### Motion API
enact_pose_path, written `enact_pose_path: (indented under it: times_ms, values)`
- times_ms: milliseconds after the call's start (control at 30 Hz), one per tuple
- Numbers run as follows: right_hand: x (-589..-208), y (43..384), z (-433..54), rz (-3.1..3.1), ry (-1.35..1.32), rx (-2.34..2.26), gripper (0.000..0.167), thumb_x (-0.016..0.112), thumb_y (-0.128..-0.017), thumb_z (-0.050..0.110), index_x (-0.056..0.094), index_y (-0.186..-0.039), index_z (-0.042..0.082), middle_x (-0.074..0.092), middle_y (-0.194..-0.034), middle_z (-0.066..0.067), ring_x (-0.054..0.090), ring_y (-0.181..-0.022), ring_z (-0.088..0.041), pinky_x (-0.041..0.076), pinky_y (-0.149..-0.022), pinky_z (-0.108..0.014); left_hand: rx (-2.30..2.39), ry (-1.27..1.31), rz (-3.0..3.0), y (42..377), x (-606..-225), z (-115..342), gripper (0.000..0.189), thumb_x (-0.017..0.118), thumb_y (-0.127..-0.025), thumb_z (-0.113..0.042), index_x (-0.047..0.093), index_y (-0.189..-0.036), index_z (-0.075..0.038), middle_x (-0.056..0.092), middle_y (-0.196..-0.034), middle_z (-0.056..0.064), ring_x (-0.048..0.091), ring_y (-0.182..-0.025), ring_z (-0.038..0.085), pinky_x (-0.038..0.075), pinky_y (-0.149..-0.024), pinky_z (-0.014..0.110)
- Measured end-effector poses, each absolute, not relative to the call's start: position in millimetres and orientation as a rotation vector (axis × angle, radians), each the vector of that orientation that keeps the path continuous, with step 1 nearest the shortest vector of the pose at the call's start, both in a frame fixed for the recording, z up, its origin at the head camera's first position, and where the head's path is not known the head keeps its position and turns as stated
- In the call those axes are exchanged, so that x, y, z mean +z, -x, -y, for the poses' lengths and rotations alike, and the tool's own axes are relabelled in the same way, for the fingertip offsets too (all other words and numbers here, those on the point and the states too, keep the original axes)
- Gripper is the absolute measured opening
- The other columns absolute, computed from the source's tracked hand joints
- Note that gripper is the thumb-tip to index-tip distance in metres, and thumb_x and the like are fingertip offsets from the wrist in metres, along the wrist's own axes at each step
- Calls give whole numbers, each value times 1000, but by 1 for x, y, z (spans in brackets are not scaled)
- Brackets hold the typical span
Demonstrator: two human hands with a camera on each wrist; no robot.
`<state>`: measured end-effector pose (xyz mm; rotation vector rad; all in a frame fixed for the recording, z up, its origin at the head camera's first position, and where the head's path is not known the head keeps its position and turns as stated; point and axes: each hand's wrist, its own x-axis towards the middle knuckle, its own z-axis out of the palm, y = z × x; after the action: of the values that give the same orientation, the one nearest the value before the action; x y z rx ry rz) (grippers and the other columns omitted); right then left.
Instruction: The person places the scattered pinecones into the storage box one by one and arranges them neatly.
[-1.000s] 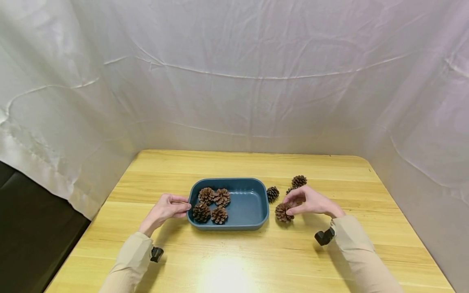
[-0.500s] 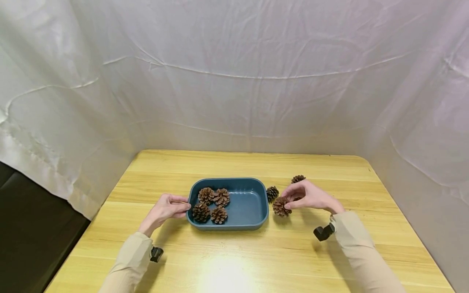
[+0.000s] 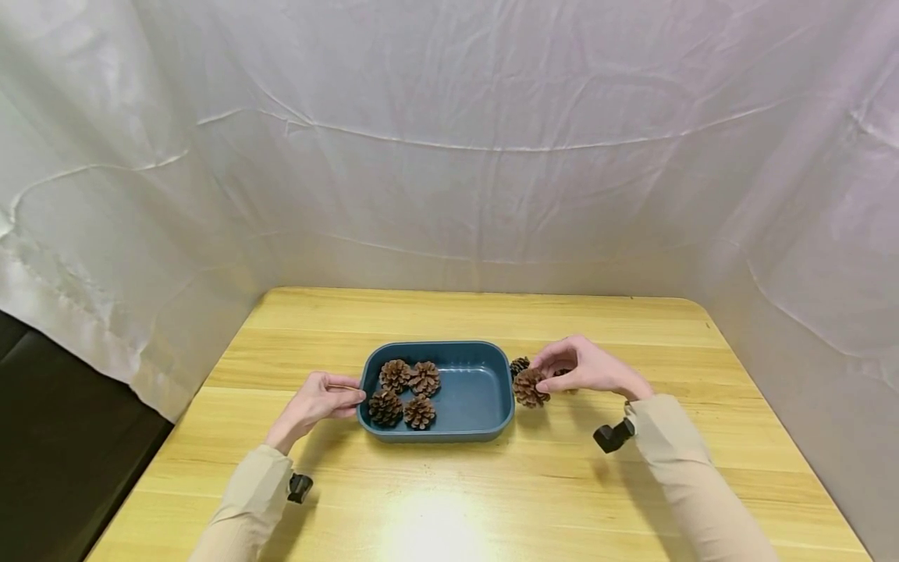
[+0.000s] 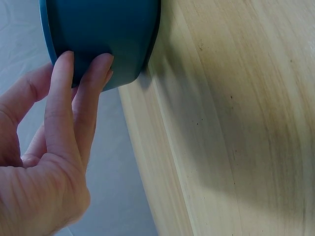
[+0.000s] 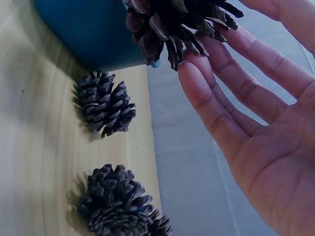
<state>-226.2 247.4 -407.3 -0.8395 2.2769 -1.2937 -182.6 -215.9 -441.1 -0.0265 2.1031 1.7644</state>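
In the head view, my right hand pinches a brown pine cone by its side, just off the right end of a dark blue rectangular dish. The right wrist view shows this pine cone at my fingertips, raised off the table. My left hand holds the dish's left end; the left wrist view has its fingertips against the outer wall, by the rim. Several pine cones, one of them this cone, are grouped in the dish's left half.
On the wooden table, a small dark pine cone lies beside the dish's right end. Another pine cone lies farther off, with part of one more behind it. Pale curtains surround the table.
My right hand has lifted the pine cone and carried it left toward the dish. The left hand and the cones inside the dish keep their places.
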Motion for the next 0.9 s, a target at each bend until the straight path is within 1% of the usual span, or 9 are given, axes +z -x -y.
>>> enact_pose_path:
  times_ms: [167,333,533,667,900]
  values:
    - [-403,227,-239,-2280,815,-1278,30,81,-86,18,72,-111,5,74,-100,-12,68,-86,-12,60,-73,-23,1756,29,-2111,182,-440,216,47,67,-93,0,51,-130,24,77,-104,16,73,-81,6,65,-76,23]
    - [-402,229,-229,-2265,838,-1283,29,80,-86,18,73,-111,5,74,-99,-11,69,-85,-12,61,-77,-26,1751,28,-2117,182,-440,215,47,67,-93,-1,51,-130,24,76,-108,20,73,-81,6,65,-77,24]
    - [-403,231,-214,-2251,892,-1275,26,80,-87,19,73,-110,8,75,-100,-9,69,-86,-12,62,-80,-28,1751,34,-2117,182,-440,215,46,67,-93,-1,52,-129,23,76,-107,20,73,-81,6,65,-76,23]
    - [-404,230,-206,-2247,910,-1252,26,79,-88,20,73,-110,8,75,-101,-8,69,-88,-14,62,-83,-33,1750,33,-2121,182,-440,215,46,67,-93,-1,52,-130,23,76,-108,21,72,-81,6,65,-75,22]
    - [-410,233,-191,-2223,935,-1228,27,79,-88,21,72,-111,7,75,-101,-9,69,-88,-13,62,-81,-31,1746,31,-2124,182,-440,214,46,67,-94,-1,52,-129,23,75,-109,22,73,-82,6,65,-76,22]
